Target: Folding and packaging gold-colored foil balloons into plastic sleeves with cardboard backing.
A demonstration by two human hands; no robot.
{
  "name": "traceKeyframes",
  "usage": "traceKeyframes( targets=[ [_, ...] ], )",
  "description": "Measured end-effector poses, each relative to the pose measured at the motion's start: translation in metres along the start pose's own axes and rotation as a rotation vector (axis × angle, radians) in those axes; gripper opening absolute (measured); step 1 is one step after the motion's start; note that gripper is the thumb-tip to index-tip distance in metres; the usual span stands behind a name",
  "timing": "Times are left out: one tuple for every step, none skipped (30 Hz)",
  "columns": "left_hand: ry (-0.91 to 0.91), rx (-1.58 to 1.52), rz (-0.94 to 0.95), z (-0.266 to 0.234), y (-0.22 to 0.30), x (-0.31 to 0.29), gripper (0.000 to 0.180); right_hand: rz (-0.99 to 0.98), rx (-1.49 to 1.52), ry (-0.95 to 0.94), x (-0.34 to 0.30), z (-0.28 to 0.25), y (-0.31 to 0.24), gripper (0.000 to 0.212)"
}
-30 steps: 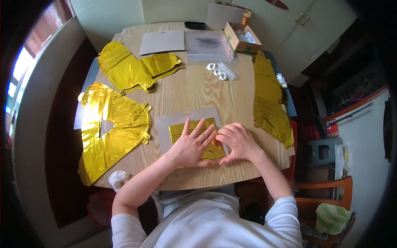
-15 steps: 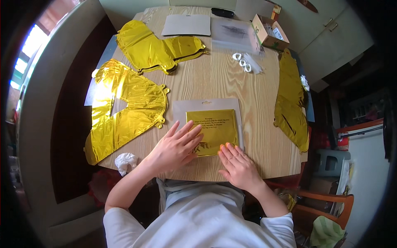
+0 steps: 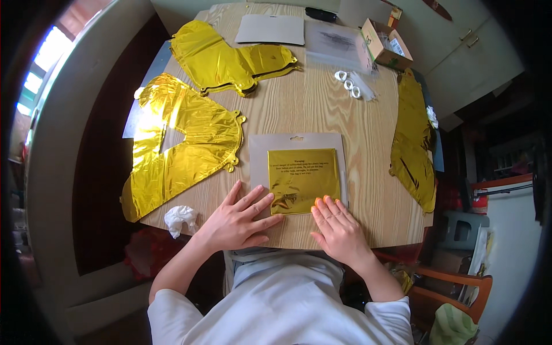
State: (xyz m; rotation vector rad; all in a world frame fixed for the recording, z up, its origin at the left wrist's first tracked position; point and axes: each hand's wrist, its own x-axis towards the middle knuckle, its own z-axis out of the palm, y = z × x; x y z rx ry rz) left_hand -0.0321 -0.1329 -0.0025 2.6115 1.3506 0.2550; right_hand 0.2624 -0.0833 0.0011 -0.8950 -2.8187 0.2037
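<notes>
A gold foil balloon folded into a flat square (image 3: 303,178) lies in a clear bag on a pale card (image 3: 257,167) with a hanging slot at its top. My left hand (image 3: 236,221) rests flat, fingers spread, at the lower left of the card, its fingertips by the gold square's edge. On the lower right corner of the square lie the fingertips of my right hand (image 3: 338,227), fingers stretched out and side by side. Neither hand grips anything.
Unfolded gold foil balloons lie at the left (image 3: 201,144), far left (image 3: 224,63) and right (image 3: 411,144) of the wooden table (image 3: 310,109). Farther back are a white card (image 3: 270,30), clear plastic sleeves (image 3: 336,43), white ribbon rolls (image 3: 348,85) and a cardboard box (image 3: 388,49). A crumpled tissue (image 3: 180,219) sits near the front edge.
My left hand has slid off the gold square, down and to the left. My right hand stays near its lower right corner. The whole view has shifted slightly.
</notes>
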Motion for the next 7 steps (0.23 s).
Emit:
traceKeyframes(
  targets=[
    [0.001, 0.003, 0.018, -0.0005, 0.0, -0.001, 0.062, 0.0, -0.007, 0.005, 0.0, 0.0004, -0.0007, 0.055],
    [-0.008, -0.013, 0.023, -0.0012, -0.0012, -0.0019, 0.062, -0.002, 0.002, 0.012, 0.0, 0.0019, 0.0, 0.055],
    [-0.015, -0.03, 0.028, -0.0016, -0.0035, -0.0027, 0.062, -0.006, 0.01, 0.019, -0.0003, 0.0039, 0.0023, 0.055],
    [-0.021, -0.046, 0.033, -0.0017, -0.0053, -0.004, 0.062, -0.009, 0.018, 0.025, -0.0005, 0.0048, 0.0035, 0.055],
    [-0.037, -0.065, 0.024, -0.0013, -0.0063, -0.0055, 0.062, -0.001, 0.026, 0.014, -0.0003, 0.0037, 0.0031, 0.054],
    [-0.054, -0.083, 0.011, -0.0006, -0.0072, -0.008, 0.062, 0.004, 0.038, 0.002, 0.0005, 0.0016, 0.002, 0.054],
    [-0.071, -0.102, -0.002, 0.0004, -0.0079, -0.0107, 0.061, 0.009, 0.05, -0.01, 0.0014, -0.0019, 0.0002, 0.054]
  ],
)
